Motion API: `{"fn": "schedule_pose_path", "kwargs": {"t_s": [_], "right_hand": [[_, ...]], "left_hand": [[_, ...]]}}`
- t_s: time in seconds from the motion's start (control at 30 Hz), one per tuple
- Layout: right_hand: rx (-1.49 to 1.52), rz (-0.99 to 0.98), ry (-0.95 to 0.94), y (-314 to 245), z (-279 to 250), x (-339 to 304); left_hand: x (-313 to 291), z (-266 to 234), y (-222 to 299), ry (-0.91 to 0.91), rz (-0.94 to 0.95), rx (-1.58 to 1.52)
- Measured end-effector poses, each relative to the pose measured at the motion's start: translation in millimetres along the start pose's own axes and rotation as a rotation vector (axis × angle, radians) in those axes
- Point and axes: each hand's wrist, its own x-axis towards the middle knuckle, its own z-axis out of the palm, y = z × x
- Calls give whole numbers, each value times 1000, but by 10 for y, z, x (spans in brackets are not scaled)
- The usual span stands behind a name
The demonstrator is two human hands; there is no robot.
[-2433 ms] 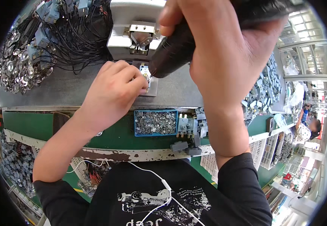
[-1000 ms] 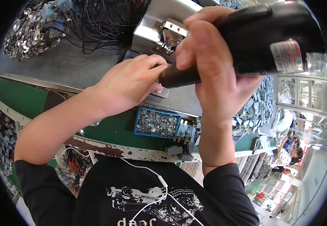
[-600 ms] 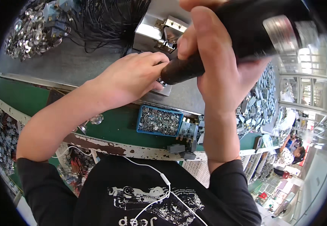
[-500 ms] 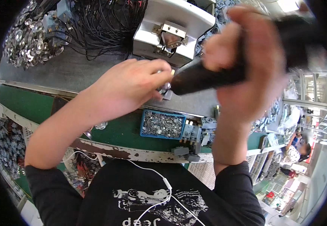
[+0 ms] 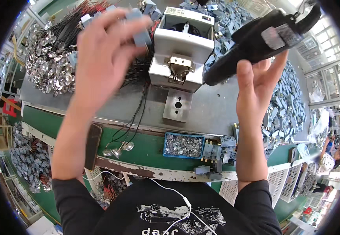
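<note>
My left hand [image 5: 99,66] is raised over the back left of the bench, smeared by motion, its fingers closed around a grey-blue plastic block [image 5: 140,33]. Black wires [image 5: 140,105] trail down over the bench edge beside it, with shiny metal cups [image 5: 117,152] at their lower ends. On the right, my right hand [image 5: 258,88] has its thumb and fingers apart just under a black power screwdriver [image 5: 252,45], which slants down to the left. Some fingertips are hidden behind the tool. A flat metal plate with holes [image 5: 172,111] lies bare between my hands.
A white machine with a metal fixture [image 5: 183,45] stands behind the plate. Metal cups [image 5: 46,66] are heaped at left, grey plastic blocks [image 5: 285,105] at right. A blue tray [image 5: 164,145] of small metal parts sits near the front edge, beside several grey blocks [image 5: 217,150].
My left hand has moved from the plate area to the back left, holding the block. My right hand has opened from around the screwdriver and lowered. The plate now shows uncovered.
</note>
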Motion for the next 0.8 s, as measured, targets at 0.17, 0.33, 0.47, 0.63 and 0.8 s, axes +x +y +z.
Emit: {"fn": "schedule_pose_path", "kwargs": {"t_s": [0.17, 0.33, 0.47, 0.63, 0.8], "right_hand": [[-40, 150, 89, -32, -180, -224], [-487, -31, 235, -292, -1004, -59], [-1153, 691, -368, 211, -1637, -221], [-1574, 519, -741, 689, -1773, -527], [-1323, 461, -575, 547, -1817, -513]], "left_hand": [[520, 244, -208, -462, -195, 178], [207, 267, -1019, -408, 78, 446], [251, 463, -988, -414, 86, 469], [300, 324, -447, -376, -15, 323], [7, -208, -183, -400, -58, -150]]}}
